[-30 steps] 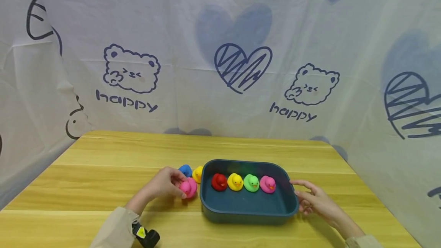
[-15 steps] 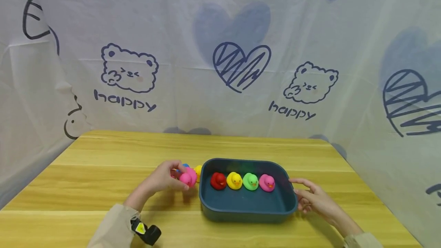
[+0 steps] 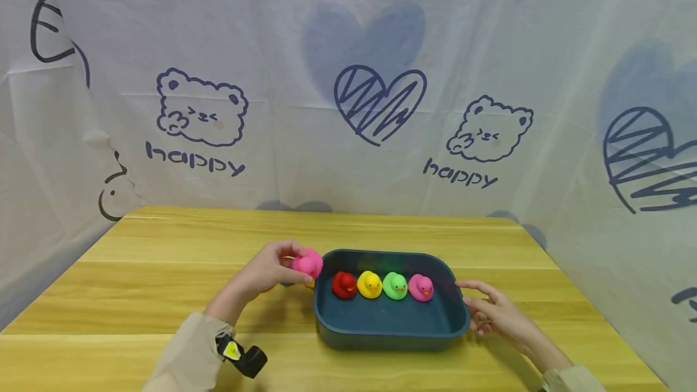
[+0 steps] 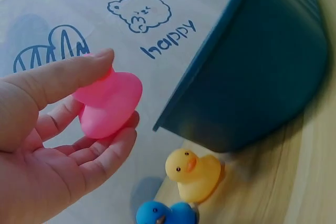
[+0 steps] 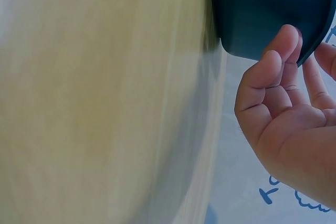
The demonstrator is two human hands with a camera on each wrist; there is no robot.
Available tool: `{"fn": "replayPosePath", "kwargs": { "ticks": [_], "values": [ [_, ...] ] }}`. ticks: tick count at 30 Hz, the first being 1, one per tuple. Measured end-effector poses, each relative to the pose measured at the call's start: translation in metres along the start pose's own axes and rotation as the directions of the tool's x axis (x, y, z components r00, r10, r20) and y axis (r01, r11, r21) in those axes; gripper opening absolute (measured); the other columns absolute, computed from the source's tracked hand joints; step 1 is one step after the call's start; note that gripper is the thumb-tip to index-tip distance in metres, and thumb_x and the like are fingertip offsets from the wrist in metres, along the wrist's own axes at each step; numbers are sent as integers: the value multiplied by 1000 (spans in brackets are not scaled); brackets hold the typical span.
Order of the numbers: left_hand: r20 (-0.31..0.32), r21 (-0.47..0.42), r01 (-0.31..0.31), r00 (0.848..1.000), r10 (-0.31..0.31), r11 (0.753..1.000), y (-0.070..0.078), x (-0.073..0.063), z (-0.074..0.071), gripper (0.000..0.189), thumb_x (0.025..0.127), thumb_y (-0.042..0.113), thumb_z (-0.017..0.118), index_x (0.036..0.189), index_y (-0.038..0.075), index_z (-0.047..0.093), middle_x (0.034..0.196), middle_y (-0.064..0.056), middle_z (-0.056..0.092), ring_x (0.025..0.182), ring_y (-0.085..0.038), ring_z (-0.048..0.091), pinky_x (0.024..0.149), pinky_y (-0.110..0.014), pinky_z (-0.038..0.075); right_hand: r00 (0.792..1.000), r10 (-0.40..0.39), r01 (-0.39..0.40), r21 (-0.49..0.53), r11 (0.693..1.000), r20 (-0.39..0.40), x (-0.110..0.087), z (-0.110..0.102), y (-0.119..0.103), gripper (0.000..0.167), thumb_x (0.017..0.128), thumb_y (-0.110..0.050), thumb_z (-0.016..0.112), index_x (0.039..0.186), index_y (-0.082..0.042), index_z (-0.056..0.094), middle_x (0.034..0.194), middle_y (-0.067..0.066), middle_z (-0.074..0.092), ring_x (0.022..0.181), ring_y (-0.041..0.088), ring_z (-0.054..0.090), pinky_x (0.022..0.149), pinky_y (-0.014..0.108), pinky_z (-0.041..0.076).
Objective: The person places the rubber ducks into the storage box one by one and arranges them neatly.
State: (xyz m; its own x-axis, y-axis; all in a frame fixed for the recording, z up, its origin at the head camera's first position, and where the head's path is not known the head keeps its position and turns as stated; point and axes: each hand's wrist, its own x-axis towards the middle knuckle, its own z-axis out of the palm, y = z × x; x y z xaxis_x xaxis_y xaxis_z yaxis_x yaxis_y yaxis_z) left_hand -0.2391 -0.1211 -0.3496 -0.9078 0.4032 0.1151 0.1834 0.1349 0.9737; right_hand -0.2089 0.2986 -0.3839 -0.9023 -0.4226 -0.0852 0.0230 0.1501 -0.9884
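Note:
My left hand pinches a pink rubber duck between thumb and fingers, just off the left rim of a dark teal box. In the left wrist view the pink duck hangs above the table, thumb over it and fingers below. Under it stand a yellow duck and a blue duck, both mostly hidden in the head view. My right hand rests loosely against the box's right end, fingertips at its wall and rim.
Inside the box, a red duck, a yellow duck, a green duck and another pink duck sit in a row along the back. The wooden table ends at a printed white cloth.
My left hand has lifted the pink duck from the table and carried it up and right to the box's left rim. The right hand has stayed at the box.

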Motion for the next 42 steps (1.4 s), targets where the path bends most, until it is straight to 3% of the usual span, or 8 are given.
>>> {"fn": "replayPosePath", "kwargs": {
  "ticks": [8, 13, 25, 35, 42],
  "values": [
    [20, -59, -11, 1000, 12, 998, 7, 5, 8, 42, 72, 2, 72, 108, -10, 54, 99, -15, 58, 83, -21, 58, 73, -31, 49, 1000, -5, 5, -6, 1000, -4, -1, 0, 0, 26, 94, -17, 45, 117, -27, 51, 69, 3, 58, 57, 11, 55, 50, 23, 44],
    [14, -31, 0, 1000, 1, 1000, 10, 8, 13, 41, 72, 4, 73, 107, -8, 56, 100, -13, 59, 82, -20, 58, 72, -31, 49, 1000, -8, 8, -7, 1000, -1, -2, -1, 1, 26, 95, -17, 45, 117, -29, 51, 69, 2, 58, 57, 11, 55, 50, 23, 44],
    [-3, -3, 24, 1000, -24, 1000, 19, 20, 34, 41, 71, 4, 74, 109, -3, 59, 99, -11, 59, 83, -21, 57, 74, -31, 48, 999, 9, -10, -34, 999, -31, -3, -1, 1, 32, 94, -20, 47, 125, -14, 45, 68, 3, 58, 57, 12, 55, 51, 24, 45],
    [30, -12, 45, 999, -45, 999, 26, 32, 57, 38, 71, 3, 73, 107, -1, 60, 97, -9, 60, 84, -20, 56, 74, -32, 49, 999, 4, -6, -47, 999, -46, -3, -1, 1, 31, 93, -20, 48, 124, -13, 46, 67, 4, 58, 57, 12, 54, 51, 24, 45],
    [78, -28, 31, 997, -28, 999, 29, 38, 70, 37, 72, 1, 71, 107, -2, 59, 94, -8, 61, 80, -18, 57, 72, -31, 49, 998, -53, 50, -64, 997, -36, 1, 0, -1, 33, 93, -14, 48, 125, -8, 46, 67, 4, 56, 57, 12, 53, 50, 24, 43]
  ]
}}
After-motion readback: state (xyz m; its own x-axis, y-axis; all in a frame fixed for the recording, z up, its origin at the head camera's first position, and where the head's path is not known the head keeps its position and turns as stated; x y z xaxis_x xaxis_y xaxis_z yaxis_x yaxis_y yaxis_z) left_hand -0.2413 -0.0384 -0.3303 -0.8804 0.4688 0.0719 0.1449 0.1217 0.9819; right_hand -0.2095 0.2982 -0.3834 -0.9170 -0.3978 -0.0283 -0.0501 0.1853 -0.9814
